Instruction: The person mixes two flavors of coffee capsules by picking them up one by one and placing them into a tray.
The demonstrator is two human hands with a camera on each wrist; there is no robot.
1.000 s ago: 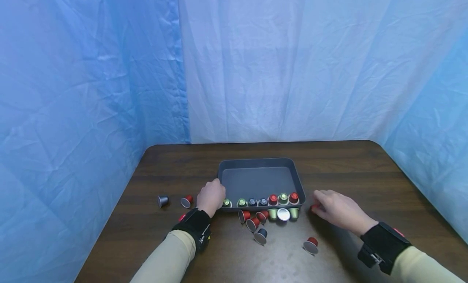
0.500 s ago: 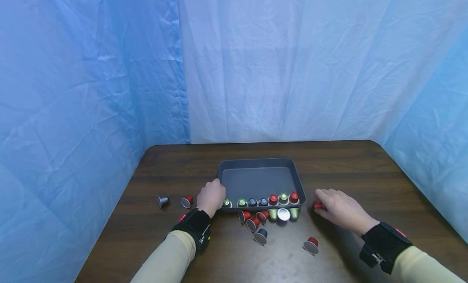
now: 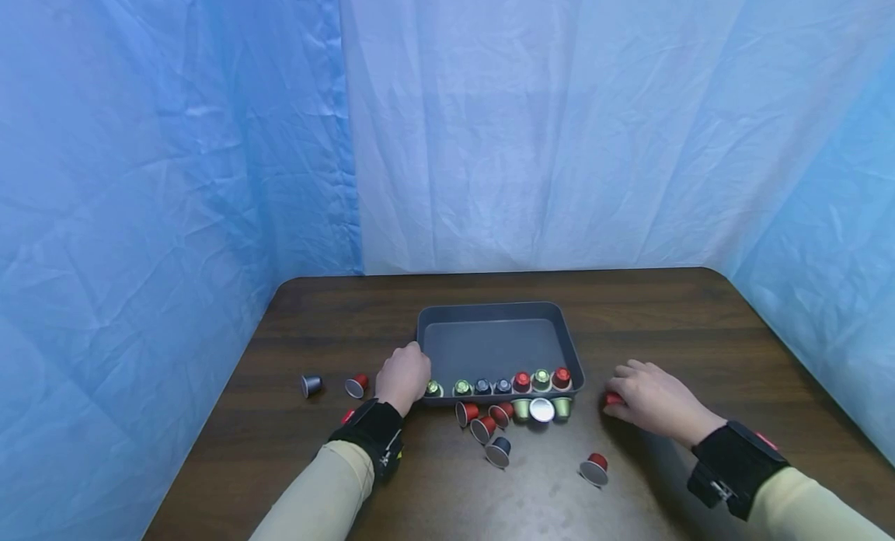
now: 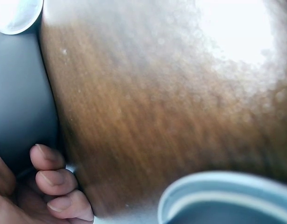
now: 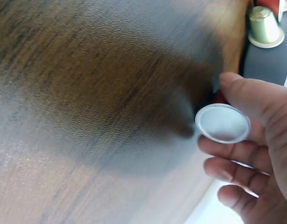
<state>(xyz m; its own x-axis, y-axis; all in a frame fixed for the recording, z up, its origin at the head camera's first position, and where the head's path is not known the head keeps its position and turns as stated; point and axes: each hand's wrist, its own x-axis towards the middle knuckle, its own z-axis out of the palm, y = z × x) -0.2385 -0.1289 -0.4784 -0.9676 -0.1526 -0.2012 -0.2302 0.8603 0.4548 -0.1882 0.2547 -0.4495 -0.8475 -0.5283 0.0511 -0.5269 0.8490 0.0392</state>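
Observation:
My left hand [image 3: 404, 376] grips the near-left corner of a dark grey baking tray [image 3: 489, 339]. In the left wrist view, its curled fingers [image 4: 58, 183] lie at the tray's edge. To the right of the tray, my right hand [image 3: 653, 401] pinches a red coffee capsule [image 3: 614, 399] between thumb and fingers, just over the table. The right wrist view shows that capsule's silver lid [image 5: 222, 123] facing the camera. Inside the tray, a row of green, dark blue and red capsules stands lid-down along the near side, among them a green capsule [image 3: 541, 380].
Several loose capsules lie before the tray, including a dark blue capsule [image 3: 499, 451] and a white-lidded capsule [image 3: 541, 410]. Nearer me is another red capsule [image 3: 595, 469]. Left of the tray lie a red capsule [image 3: 357, 385] and a dark capsule [image 3: 311, 385]. Blue curtains [image 3: 559, 137] surround the table.
My right hand has shifted slightly right, away from the tray, with the red capsule in its fingers. The left hand and the tray stay put.

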